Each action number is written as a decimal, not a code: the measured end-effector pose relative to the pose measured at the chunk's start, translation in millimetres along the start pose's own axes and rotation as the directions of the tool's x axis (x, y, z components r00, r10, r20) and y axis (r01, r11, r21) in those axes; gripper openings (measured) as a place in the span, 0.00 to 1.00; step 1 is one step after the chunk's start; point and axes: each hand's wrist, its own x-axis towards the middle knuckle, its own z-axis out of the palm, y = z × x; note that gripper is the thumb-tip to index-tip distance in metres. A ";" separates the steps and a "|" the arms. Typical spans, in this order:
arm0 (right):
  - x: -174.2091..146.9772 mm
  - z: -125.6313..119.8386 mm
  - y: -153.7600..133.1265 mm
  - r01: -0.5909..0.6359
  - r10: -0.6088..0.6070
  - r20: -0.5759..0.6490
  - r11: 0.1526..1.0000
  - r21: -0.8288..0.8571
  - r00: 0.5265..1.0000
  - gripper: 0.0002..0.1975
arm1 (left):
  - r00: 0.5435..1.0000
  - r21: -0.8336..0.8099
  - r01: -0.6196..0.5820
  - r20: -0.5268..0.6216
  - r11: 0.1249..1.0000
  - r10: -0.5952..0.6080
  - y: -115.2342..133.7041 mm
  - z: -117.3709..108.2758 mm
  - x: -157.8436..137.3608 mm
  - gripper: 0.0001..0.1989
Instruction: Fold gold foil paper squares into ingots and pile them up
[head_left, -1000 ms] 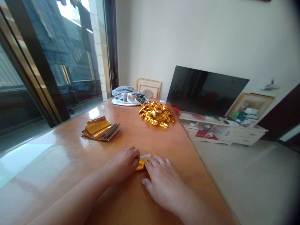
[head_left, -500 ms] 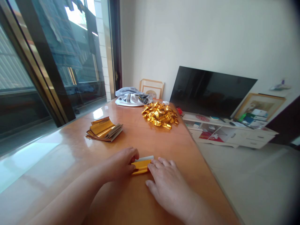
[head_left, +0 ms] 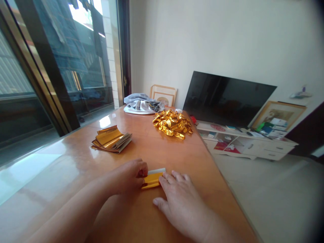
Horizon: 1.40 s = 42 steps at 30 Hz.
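We find gold strip (head_left: 153,180) nearside, R of paper stack (head_left: 109,137); long axis approx. hand-to-hand. L hand (head_left: 132,176) at stack-side end, fingers curled, pinch unconfirmed; R hand (head_left: 181,197) equally near, fingers slightly apart, tips on opp. end.

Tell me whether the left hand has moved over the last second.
Yes: judged against the heap of gold foil pieces, the left hand has shifted slightly left, exposing more of the gold foil strip.

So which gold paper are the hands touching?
The lone sheet between the left hand and right hand; the stack and pile lie farther off, untouched.
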 end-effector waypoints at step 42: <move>45.3 18.6 34.4 -0.026 0.062 -0.252 0.989 0.143 0.966 0.16 | 0.989 0.147 -0.109 -0.081 0.983 0.122 7.4 10.1 1.8 0.07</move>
